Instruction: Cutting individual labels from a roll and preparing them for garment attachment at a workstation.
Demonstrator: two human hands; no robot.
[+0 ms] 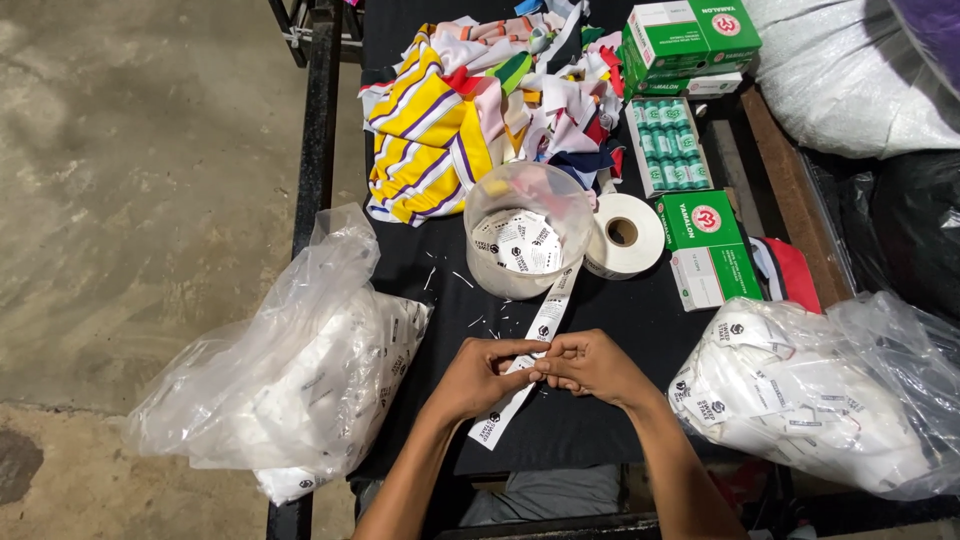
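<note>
Both hands, left hand [480,378] and right hand [592,366], pinch the label strip [540,335], apparently at one spot; it runs diagonally from tub [520,240] toward the desk [600,310] edge.

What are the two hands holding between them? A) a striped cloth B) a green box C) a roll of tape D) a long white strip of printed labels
D: the left hand and right hand pinch a white label strip that runs up to the clear tub.

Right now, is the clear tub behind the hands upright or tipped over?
Upright. The clear tub stands on the black table with its open mouth facing up, and printed labels lie inside on its bottom.
</note>
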